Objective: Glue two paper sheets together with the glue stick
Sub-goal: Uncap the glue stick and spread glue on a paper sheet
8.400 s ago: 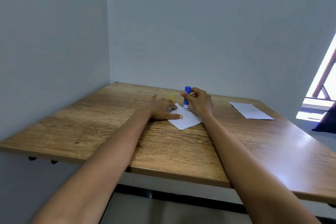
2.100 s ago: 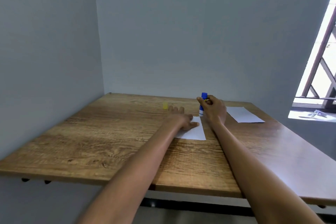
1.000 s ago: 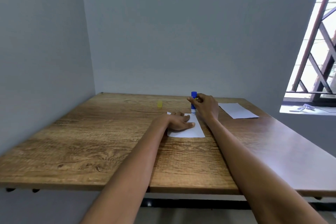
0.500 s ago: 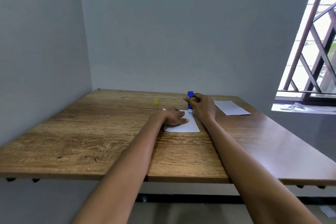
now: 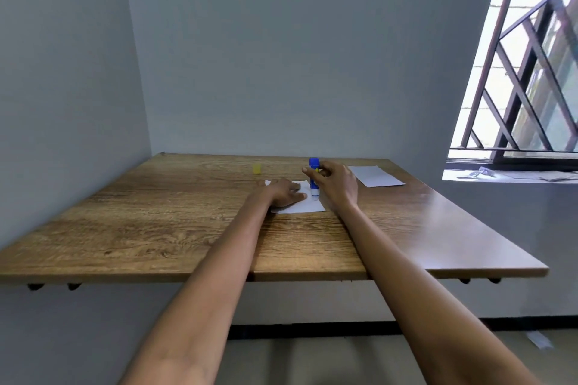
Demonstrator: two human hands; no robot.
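A small white paper sheet (image 5: 308,206) lies on the wooden table (image 5: 175,222). My left hand (image 5: 283,192) rests flat on the sheet's left part, fingers spread. My right hand (image 5: 336,184) grips a blue glue stick (image 5: 314,176) held upright, its white tip touching the sheet's far right area. A second white paper sheet (image 5: 375,176) lies flat farther right, untouched. The glue stick's yellow cap (image 5: 257,168) stands on the table behind my left hand.
Grey walls close the table's left and far sides. A barred window (image 5: 528,72) with a sill (image 5: 506,174) is at the right. The table's near edge (image 5: 250,275) runs across below my forearms.
The glue stick stays upright on the sheet's far right part, shifting only slightly. My left hand keeps pressing the sheet. The camera has tilted up and turned right, showing more window.
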